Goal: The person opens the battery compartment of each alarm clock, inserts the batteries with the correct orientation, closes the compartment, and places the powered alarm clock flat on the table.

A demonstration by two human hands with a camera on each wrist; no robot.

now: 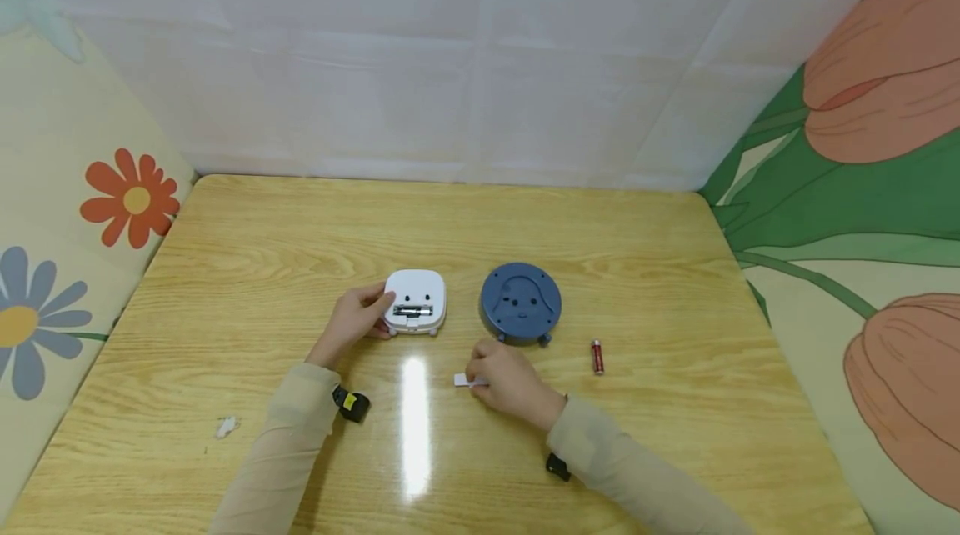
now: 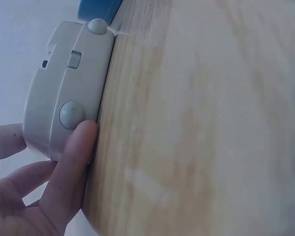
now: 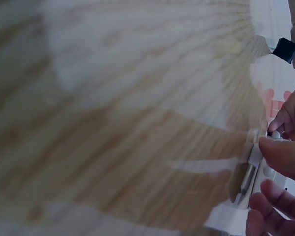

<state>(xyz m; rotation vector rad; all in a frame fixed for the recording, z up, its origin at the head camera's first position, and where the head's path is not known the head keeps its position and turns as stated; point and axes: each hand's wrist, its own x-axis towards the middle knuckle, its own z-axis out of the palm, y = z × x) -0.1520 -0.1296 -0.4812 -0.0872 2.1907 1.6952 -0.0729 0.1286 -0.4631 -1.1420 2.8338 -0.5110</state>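
My left hand grips the left side of a small white clock, its thumb on top. The clock lies with its back up, and its battery compartment is uncovered, showing something dark and silver inside. Round feet stick out from its edge in the left wrist view. Nearer to me, my right hand pinches a thin white battery cover just above or on the table; the fingers hide part of it. In the right wrist view the thumb shows close to the white pieces.
A round dark blue clock-like device with small feet lies right of the white clock. A red battery lies farther right on the wooden table. A small whitish scrap is at the left.
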